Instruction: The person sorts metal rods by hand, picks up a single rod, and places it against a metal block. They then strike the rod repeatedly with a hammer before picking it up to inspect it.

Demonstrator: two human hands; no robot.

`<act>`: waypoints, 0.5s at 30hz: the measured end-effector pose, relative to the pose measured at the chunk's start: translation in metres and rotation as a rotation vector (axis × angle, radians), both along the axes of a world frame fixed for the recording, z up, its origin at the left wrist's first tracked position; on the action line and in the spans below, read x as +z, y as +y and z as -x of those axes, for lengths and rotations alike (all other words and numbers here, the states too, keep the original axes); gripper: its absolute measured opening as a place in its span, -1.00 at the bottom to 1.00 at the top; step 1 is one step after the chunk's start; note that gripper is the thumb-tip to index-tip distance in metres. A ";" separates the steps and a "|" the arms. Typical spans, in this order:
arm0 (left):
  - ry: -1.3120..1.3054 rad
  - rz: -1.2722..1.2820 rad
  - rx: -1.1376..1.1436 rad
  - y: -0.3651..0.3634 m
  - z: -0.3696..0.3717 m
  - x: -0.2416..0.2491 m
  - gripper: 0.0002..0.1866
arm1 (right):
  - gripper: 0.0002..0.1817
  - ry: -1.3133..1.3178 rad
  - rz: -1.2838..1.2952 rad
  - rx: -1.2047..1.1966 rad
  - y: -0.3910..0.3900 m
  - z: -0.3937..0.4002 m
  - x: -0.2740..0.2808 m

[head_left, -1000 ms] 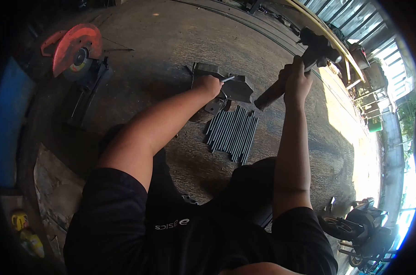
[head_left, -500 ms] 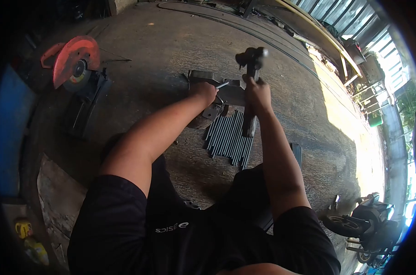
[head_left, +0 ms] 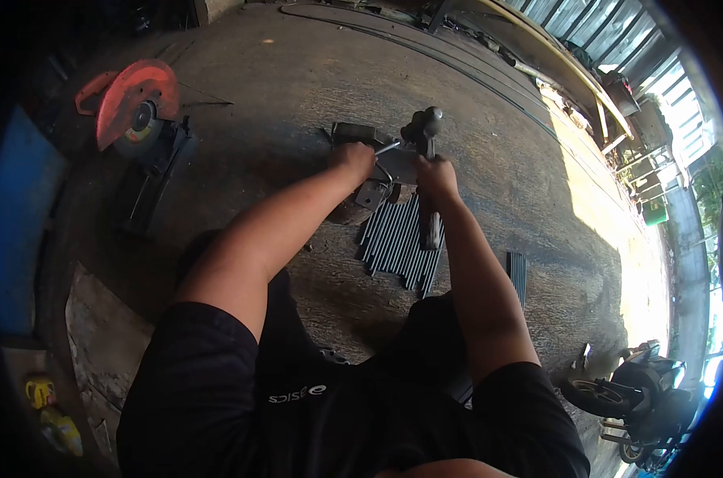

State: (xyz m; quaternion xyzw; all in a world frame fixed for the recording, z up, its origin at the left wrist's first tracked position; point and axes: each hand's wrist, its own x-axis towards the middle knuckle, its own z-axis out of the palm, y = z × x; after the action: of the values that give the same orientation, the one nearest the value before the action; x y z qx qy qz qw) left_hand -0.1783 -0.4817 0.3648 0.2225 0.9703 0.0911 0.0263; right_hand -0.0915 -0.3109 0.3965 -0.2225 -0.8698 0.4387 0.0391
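Observation:
My left hand [head_left: 353, 162] is closed round a short metal rod [head_left: 388, 147], whose bright end sticks out to the right over a steel anvil-like block [head_left: 353, 133]. My right hand [head_left: 436, 175] grips a hammer [head_left: 431, 231] by its handle, partway along. The hammer's head is close to the rod's tip, overlapping the block's right end in this view. Just below the block sits a metal bracket with a hole [head_left: 370, 194]. Many dark rods [head_left: 397, 247] lie side by side on the ground beneath my hands.
A second bundle of rods [head_left: 517, 275] lies to the right, past my right forearm. At the left stands a red cut-off saw [head_left: 138, 103]. A motorcycle [head_left: 640, 390] is parked at the lower right. Long thin bars [head_left: 457, 70] stretch across the far ground.
The hammer in my right hand has come down and slightly left, its head now nearer the rod's end. My left hand holds the rod in nearly the same place.

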 end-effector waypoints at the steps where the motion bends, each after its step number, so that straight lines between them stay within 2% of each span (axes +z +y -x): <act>1: -0.009 0.015 -0.037 0.001 -0.008 -0.004 -0.68 | -0.47 -0.013 0.007 -0.007 -0.001 -0.010 0.000; 3: 0.044 -0.055 -0.048 -0.001 0.000 -0.010 -0.70 | -0.48 0.149 -0.131 -0.016 0.001 -0.004 0.013; 6: 0.108 -0.140 -0.072 -0.001 0.002 -0.022 -0.73 | -0.48 0.433 -0.035 -0.015 -0.003 0.000 0.065; 8: 0.118 -0.133 -0.069 0.001 0.005 -0.026 -0.73 | -0.57 0.613 0.161 -0.024 -0.014 -0.010 0.104; 9: 0.145 -0.129 -0.071 0.000 0.005 -0.026 -0.73 | -0.59 0.707 0.274 0.021 -0.017 -0.012 0.112; 11: 0.143 -0.126 -0.094 -0.003 0.006 -0.022 -0.73 | -0.56 0.778 0.203 -0.017 -0.017 -0.008 0.106; 12: 0.141 -0.121 -0.125 -0.004 0.004 -0.020 -0.73 | -0.56 0.775 0.203 -0.015 -0.016 -0.005 0.094; 14: 0.147 -0.091 -0.120 -0.005 -0.002 -0.015 -0.76 | -0.52 0.624 -0.272 -0.029 -0.011 0.001 0.049; 15: 0.164 -0.062 -0.118 -0.005 -0.004 -0.013 -0.78 | -0.46 0.178 -0.322 0.003 -0.006 0.004 0.027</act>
State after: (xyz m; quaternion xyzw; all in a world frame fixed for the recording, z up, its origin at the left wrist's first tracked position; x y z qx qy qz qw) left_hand -0.1744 -0.4862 0.3521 0.2868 0.9511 0.1010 -0.0549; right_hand -0.0960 -0.3171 0.4234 -0.1724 -0.9222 0.3117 0.1505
